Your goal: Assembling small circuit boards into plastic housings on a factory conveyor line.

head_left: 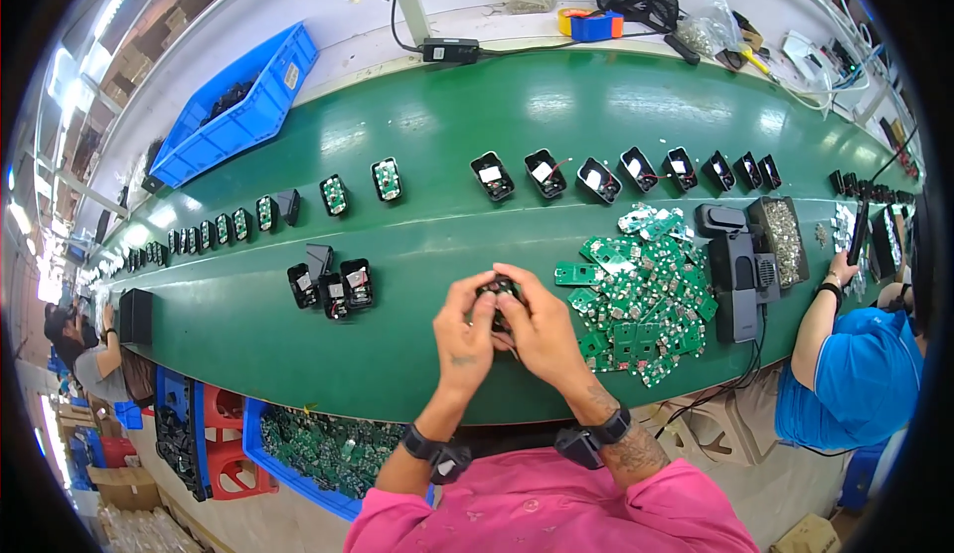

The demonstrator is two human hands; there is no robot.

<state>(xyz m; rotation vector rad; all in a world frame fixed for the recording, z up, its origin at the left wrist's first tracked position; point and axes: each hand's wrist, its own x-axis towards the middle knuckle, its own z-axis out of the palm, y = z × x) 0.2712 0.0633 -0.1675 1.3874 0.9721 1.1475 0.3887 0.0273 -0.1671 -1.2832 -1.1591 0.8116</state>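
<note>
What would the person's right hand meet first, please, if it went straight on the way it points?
The right hand would first meet the dark part both hands hold, then probably the left hand; depth is unclear.

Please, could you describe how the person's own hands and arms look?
The left hand and right hand wear no gloves. Each forearm carries a black strap with a dark boxy module. Tattoos mark the right forearm; a faint mark shows near the left wrist. Sleeves are pink.
</note>
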